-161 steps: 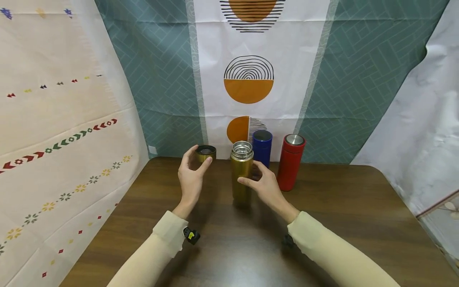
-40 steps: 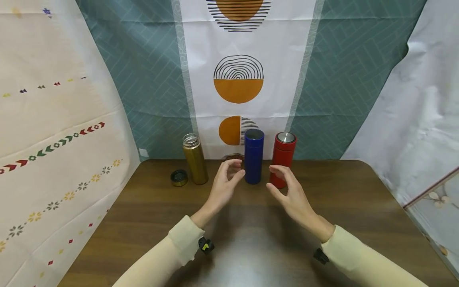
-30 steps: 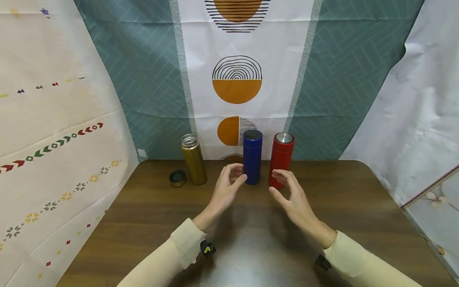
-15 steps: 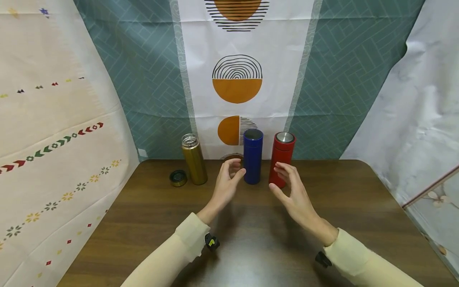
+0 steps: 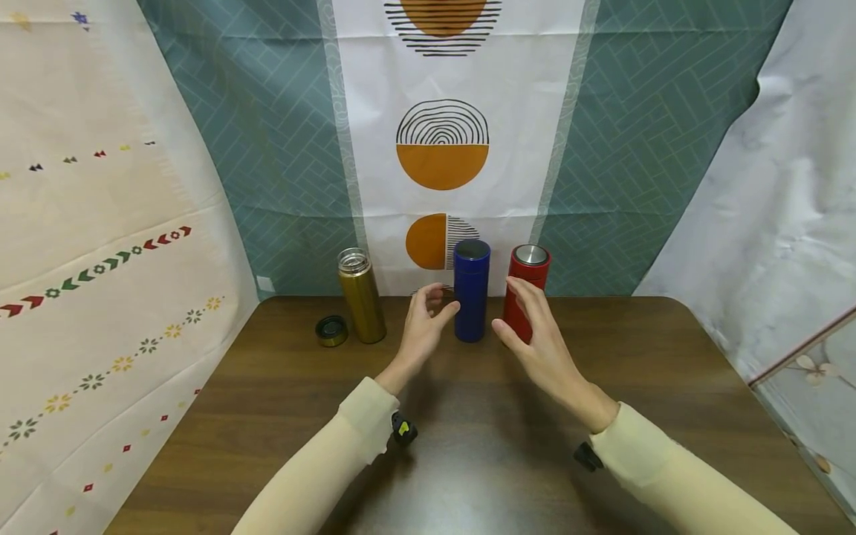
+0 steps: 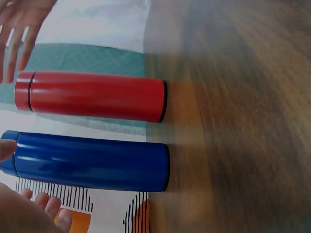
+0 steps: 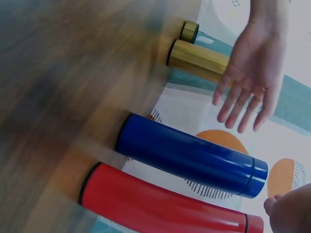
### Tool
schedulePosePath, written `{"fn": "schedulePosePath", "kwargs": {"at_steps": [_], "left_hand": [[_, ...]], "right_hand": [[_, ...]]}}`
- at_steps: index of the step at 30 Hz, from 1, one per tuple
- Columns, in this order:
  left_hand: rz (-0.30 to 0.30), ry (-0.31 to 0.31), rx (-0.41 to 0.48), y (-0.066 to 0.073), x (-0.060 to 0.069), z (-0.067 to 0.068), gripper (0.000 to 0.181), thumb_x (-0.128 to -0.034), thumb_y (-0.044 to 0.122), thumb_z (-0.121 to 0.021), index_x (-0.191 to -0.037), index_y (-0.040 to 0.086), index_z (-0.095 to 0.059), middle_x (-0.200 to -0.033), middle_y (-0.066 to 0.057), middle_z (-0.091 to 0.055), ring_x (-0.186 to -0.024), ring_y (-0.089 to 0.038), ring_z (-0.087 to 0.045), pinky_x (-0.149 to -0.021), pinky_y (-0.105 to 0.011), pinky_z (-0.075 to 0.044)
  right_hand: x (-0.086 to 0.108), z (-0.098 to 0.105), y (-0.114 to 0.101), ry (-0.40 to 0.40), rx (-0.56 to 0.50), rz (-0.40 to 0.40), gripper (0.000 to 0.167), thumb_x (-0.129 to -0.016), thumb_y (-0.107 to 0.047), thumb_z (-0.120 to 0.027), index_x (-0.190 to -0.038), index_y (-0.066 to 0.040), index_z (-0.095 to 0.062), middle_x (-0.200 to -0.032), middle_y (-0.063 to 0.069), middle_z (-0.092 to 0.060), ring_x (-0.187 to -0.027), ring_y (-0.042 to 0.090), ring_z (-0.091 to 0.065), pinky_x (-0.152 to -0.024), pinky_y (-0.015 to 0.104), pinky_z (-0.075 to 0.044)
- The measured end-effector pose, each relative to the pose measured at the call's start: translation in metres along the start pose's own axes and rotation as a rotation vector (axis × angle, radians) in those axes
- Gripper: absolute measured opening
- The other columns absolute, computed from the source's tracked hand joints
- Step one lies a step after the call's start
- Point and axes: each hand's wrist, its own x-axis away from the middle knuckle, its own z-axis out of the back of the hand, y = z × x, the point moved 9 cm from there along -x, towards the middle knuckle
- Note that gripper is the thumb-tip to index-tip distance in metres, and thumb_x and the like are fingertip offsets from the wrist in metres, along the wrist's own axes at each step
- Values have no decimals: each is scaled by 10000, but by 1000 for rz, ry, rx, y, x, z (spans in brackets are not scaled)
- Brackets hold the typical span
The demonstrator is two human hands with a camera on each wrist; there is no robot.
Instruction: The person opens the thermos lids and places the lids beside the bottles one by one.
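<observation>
A: What's the surface?

B: A dark wood-grain table [image 5: 495, 468], rounded at its far corners.

A: And closest to us?

B: Two cream sleeves [image 5: 321, 475], with a small black wrist camera [image 5: 404, 429] below each cuff.

A: How are the hands?

B: The left hand [image 5: 420, 334] is raised, fingers gently bent and slightly spread, thumb held away from them. The right hand [image 5: 545, 345] is much the same, its fingers straighter, in front of the red flask [image 6: 97, 96]. I can't tell whether it touches it.

A: And the blue flask [image 5: 472, 290]?

B: Upright on the table, capped, between the hands. The left one is apart from it. The red flask, silver-topped, stands near it on the right.

A: Anything left of that?

B: A gold flask [image 5: 364, 305], uncapped, steel mouth showing. Its gold lid [image 5: 331, 332] lies just beside it, dark inside up.

A: Behind?

B: A teal-and-white cloth [image 5: 281, 148] with orange shapes and black lines.
</observation>
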Motion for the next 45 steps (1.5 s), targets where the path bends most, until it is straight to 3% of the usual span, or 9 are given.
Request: {"fn": "schedulePosePath", "kwargs": {"at_steps": [8,14,26,33,39,45], "left_hand": [[11,-10,-25,-5,-10,-5,625,-991,273,-724,-1513,56,-455,-1460,-182,-488,-1368,-339,-466,-1176,-505,-371],[30,-18,-57,-16,-19,-12,700,-992,353,-715,-1554,67,-410,-1524,-158,-447,-1420,-314,-424,-1184,-504,-364],[44,-49,-80,-25,-30,-29,884,-937,441,-768,-1608,87,-314,-1611,-153,-359,-1489,-363,-344,-1219,-533,-312],[-3,-30,-122,-22,-39,-29,822,-938,403,-785,-1580,87,-380,-1556,-155,-430,-1434,-377,-417,-1190,-512,-363],[-11,-51,-130,-22,-48,-34,841,-921,371,-811,-1578,69,-380,-1538,-168,-440,-1409,-360,-448,-1164,-496,-398],[0,-45,-158,-22,-55,-36,879,-901,318,-835,-1590,52,-357,-1544,-191,-436,-1413,-366,-461,-1149,-505,-423]], "right_hand": [[-11,-6,-3,-2,-3,21,682,-989,-146,-714,-1585,-83,-390,-1608,105,-368,-1487,279,-374,-1224,422,-306],[-17,-7,2,-24,-56,-6,696,-1005,-170,-707,-1602,-88,-360,-1623,90,-337,-1517,266,-344,-1231,375,-288],[-36,-9,10,-85,-121,-69,726,-1014,-154,-685,-1637,-133,-311,-1639,96,-311,-1550,256,-288,-1256,448,-235],[-43,-13,10,-67,-100,-58,737,-1003,-226,-709,-1629,-135,-332,-1627,75,-334,-1530,248,-315,-1258,475,-242],[-48,-15,14,-58,-83,-61,737,-1003,-143,-702,-1632,-114,-318,-1631,100,-323,-1527,268,-314,-1263,464,-235],[-50,-19,11,-58,-90,-70,733,-999,-50,-675,-1620,-11,-288,-1643,195,-282,-1536,353,-279,-1266,506,-204]]}}
